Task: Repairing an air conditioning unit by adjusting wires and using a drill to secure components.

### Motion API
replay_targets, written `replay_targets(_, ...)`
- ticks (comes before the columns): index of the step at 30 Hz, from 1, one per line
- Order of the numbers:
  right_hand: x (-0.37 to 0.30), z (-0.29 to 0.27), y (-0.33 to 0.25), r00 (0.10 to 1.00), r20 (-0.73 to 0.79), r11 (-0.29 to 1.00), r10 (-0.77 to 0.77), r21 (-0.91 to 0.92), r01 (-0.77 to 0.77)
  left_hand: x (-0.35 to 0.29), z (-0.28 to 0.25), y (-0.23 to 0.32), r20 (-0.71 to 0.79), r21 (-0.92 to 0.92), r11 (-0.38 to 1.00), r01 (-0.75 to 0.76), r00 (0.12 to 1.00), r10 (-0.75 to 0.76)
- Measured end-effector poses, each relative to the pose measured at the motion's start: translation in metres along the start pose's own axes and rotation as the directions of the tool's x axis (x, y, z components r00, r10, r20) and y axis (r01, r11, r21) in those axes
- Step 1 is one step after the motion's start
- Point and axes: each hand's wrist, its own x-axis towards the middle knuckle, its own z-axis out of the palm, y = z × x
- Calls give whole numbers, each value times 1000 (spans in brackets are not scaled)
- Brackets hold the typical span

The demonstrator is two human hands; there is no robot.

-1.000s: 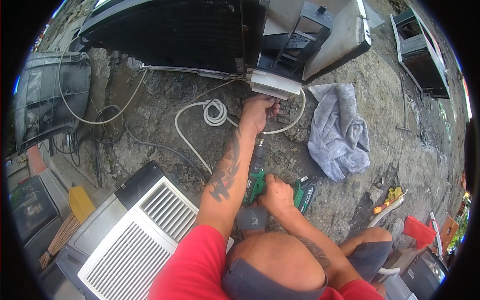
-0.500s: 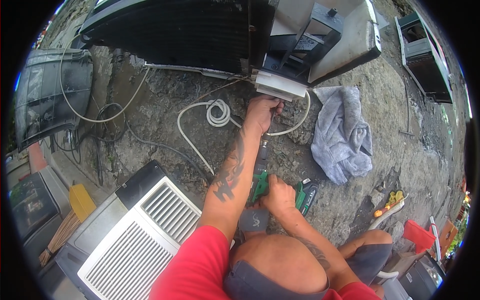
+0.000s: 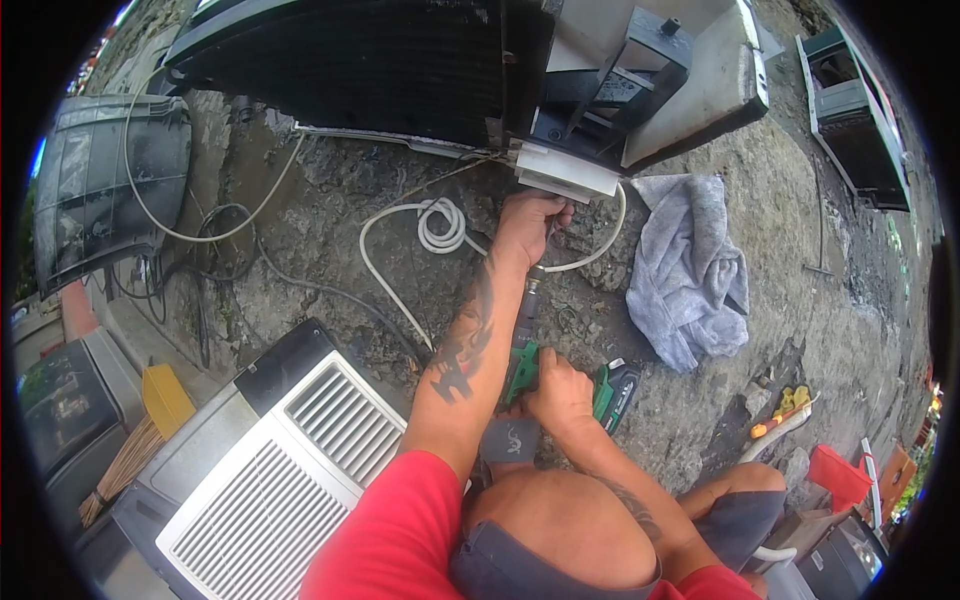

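Observation:
My right hand (image 3: 562, 392) is wrapped round the grip of a green and black cordless drill (image 3: 522, 370), its battery showing to the right of the hand. The drill's chuck points away from me toward the white housing piece (image 3: 565, 172) on the appliance's near edge. Just below that piece, my left hand (image 3: 532, 228) is closed, fingers curled around the area at the drill's tip; what they hold is hidden. My left wrist covers part of the drill's front end. A white cable (image 3: 440, 228), partly coiled, runs past the left hand.
A large dark appliance body (image 3: 340, 70) stands at the far side. Right of my hands lies a grey towel (image 3: 690, 275). A white louvred front panel (image 3: 280, 480) lies at near left. An orange-handled tool (image 3: 775, 423) and a red object (image 3: 838, 473) are at right.
The view has shifted slightly, so everything sits a few pixels over. Both hands and the drill keep nearly the same place and grip.

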Motion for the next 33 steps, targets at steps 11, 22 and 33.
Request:
replay_targets(11,-1,-3,-1,999,18,998,-27,-56,28,-2,7,-1,-15,-27,1000,-13,1000,13)
replay_targets(22,-4,-2,-6,999,51,998,9,-64,-6,-1,-3,-4,0,-12,1000,8,1000,-8)
replay_targets(33,-13,-12,-10,998,54,997,35,-77,-31,-9,-6,-1,75,35,998,52,996,-54)
